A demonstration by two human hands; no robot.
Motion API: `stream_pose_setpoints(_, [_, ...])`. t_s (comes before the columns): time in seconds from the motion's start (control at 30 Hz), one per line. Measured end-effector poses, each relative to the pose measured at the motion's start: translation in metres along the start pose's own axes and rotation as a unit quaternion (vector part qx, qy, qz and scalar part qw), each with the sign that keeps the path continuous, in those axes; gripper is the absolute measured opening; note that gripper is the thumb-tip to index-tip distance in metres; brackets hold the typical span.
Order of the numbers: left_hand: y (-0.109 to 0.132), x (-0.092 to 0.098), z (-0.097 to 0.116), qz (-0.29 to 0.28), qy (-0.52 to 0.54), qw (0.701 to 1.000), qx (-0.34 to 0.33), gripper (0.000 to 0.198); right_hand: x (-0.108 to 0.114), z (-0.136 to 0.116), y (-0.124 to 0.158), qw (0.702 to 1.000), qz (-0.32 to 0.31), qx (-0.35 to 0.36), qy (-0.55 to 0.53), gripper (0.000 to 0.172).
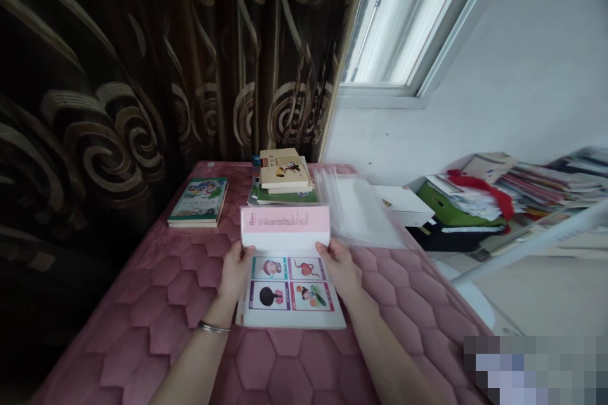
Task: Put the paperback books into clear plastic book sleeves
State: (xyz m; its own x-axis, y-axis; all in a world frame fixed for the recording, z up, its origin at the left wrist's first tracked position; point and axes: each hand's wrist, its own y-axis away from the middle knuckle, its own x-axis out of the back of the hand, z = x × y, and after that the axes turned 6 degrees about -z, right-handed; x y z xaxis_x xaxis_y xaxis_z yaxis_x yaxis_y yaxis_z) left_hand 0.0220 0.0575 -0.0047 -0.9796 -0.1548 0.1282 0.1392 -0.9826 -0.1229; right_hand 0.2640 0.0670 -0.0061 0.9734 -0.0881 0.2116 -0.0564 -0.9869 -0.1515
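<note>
An opened picture book lies in front of me on a pink cloth with a hexagon pattern. Its lower page shows several framed coloured drawings, and its upper part, with a pink printed band, tilts up. My left hand grips the book's left edge near the fold, thumb on the page, a silver bangle on that wrist. On the opposite edge my right hand holds it the same way, thumb on the page. The fingers under the book are hidden.
Behind the book stands a stack of books, with clear plastic sleeves right of it. A green-covered book lies at the left. Patterned curtains hang behind the pink-covered table. Papers and a green bag are piled at the right.
</note>
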Motion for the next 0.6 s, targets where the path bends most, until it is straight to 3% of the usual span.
stream_pose_setpoints(0.27, [-0.0017, 0.0007, -0.0032, 0.020, -0.087, 0.996, 0.000, 0.024, 0.0013, 0.0049, -0.0021, 0.996, 0.020, 0.015, 0.082, 0.036])
stream_pose_setpoints(0.6, [-0.0005, 0.0022, 0.0001, 0.024, -0.129, 0.991, -0.004, 0.022, 0.0003, 0.0089, -0.0017, 0.999, 0.023, 0.017, 0.031, 0.037])
